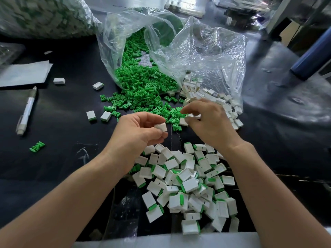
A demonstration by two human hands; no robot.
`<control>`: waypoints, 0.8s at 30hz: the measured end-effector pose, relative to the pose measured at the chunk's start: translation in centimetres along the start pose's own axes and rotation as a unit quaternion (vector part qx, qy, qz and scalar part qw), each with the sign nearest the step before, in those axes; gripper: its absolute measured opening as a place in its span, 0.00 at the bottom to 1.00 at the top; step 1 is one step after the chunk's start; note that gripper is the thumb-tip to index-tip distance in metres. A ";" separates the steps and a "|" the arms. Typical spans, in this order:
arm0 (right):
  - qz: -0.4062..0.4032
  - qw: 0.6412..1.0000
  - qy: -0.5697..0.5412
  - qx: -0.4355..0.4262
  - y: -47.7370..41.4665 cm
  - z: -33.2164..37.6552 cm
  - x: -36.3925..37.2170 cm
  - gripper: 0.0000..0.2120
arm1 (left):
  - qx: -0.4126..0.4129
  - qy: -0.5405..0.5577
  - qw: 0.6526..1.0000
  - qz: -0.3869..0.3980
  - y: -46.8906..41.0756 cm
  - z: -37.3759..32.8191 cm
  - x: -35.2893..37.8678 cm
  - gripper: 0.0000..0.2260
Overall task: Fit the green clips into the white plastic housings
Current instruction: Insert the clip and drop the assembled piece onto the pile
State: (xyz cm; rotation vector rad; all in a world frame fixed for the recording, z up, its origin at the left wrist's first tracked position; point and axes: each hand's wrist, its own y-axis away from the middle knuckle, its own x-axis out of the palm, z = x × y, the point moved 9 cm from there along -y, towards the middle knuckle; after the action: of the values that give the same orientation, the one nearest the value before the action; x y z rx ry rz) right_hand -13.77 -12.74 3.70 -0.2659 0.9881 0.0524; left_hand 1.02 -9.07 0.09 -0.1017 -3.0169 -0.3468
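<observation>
My left hand pinches a white plastic housing between thumb and fingers above the black table. Just to its right, my right hand hovers with fingers curled over loose white housings; I cannot tell whether it holds a piece. Green clips spill from an open clear plastic bag behind both hands. Below my wrists lies a pile of white housings with green clips fitted.
A white pen and a white sheet lie at the left. Stray housings and one green clip dot the black table. A second full bag stands at the back left, a blue tube at the right.
</observation>
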 end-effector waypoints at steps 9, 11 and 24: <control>0.073 0.994 0.077 0.000 0.8 0.7 2.9 0.10 | -0.004 -0.028 1.000 -0.006 0.1 0.0 0.0 0.09; 0.073 0.995 0.075 0.001 0.8 0.6 3.0 0.09 | -0.004 -0.029 1.000 0.000 0.2 0.0 0.2 0.08; 0.039 0.955 -0.286 0.072 2.0 -0.4 0.7 0.09 | 0.005 -0.001 1.000 0.012 0.1 -0.2 0.2 0.09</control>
State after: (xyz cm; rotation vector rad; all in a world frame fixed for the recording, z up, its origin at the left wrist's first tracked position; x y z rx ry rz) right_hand -14.05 -10.96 2.47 -0.0674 0.4205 0.1213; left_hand 0.80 -8.98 0.34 -0.1367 -3.0169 -0.3294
